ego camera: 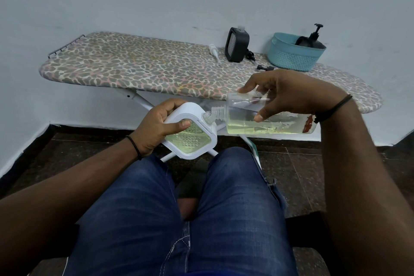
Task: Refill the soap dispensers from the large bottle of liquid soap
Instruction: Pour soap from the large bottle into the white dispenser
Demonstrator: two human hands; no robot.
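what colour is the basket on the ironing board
Light teal-blue basket, with a mesh-patterned wall; it shows in the head view, the only one.

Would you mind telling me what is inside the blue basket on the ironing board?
In the blue basket a black pump dispenser stands with its pump head above the rim, beside another dark object. The basket wall hides their lower parts and anything underneath.

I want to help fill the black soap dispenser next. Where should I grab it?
Grip the black dispenser around its narrow side edges, coming from the front. It stands upright on the ironing board with its open neck on top, so hold it level.
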